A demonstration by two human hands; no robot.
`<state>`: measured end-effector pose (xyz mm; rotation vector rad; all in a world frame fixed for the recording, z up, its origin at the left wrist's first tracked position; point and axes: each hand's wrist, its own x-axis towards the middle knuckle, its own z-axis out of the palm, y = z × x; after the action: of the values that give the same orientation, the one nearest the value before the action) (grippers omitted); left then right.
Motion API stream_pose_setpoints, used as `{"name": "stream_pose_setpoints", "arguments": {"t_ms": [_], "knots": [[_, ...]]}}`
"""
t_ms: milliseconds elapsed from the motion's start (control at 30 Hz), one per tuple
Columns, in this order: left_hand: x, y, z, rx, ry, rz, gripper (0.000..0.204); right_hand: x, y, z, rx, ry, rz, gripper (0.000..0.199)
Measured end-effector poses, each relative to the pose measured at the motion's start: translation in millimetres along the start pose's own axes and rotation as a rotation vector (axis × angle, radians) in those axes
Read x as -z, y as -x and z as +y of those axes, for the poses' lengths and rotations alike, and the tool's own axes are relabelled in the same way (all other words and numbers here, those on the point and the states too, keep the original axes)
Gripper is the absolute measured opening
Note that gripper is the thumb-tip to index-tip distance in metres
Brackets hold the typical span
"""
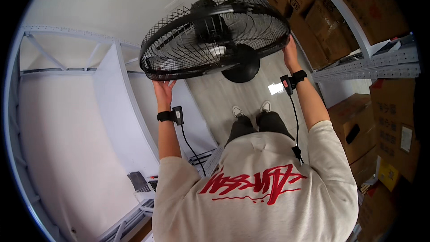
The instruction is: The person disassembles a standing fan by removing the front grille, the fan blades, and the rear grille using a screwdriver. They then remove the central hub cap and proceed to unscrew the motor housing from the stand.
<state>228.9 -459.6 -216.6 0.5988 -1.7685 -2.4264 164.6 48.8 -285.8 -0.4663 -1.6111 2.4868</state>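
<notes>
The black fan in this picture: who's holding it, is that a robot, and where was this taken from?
No robot here: these are a person's own bare hands. A wide fisheye camera worn on the head looks down, so straight edges bend. The left hand and right hand hold a black fan at opposite sides. I can't tell whether its round base touches the floor. A small cabled device is strapped to each wrist. Cardboard boxes sit on shelving to the right.
</notes>
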Motion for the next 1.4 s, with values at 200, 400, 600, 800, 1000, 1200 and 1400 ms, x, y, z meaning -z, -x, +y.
{"name": "stream_pose_setpoints", "arguments": {"t_ms": [200, 400, 600, 800, 1000, 1200, 1400], "knots": [[0.4, 3.6, 0.6, 0.010, -0.009, 0.021, 0.066, 25.6, -0.9, 3.8, -0.089, -0.022, -0.241, 0.041], [11.6, 2.3, -2.4, 0.027, -0.002, 0.041, 0.070, 31.3, -3.5, -1.0, -0.125, 0.127, -0.272, 0.033], [10.9, -10.4, -7.2, 0.023, 0.126, 0.022, 0.070, 49.9, -17.5, 0.2, -0.054, 0.184, -0.485, 0.029], [7.2, -8.1, -5.9, 0.042, 0.118, 0.067, 0.070, 51.6, -5.0, -16.8, -0.042, 0.179, -0.532, 0.030], [3.7, -13.8, -2.3, 0.015, 0.083, 0.007, 0.066, 54.1, -11.3, 4.4, 0.082, 0.291, -0.329, 0.024], [4.1, -0.6, 1.9, 0.102, 0.071, 0.028, 0.066, 37.9, 14.5, -11.5, 0.120, 0.451, -0.067, 0.017], [10.7, -8.7, -2.3, 0.071, 0.022, -0.006, 0.068, 24.5, 39.9, -23.2, 0.213, 0.597, 0.069, 0.024]]}}
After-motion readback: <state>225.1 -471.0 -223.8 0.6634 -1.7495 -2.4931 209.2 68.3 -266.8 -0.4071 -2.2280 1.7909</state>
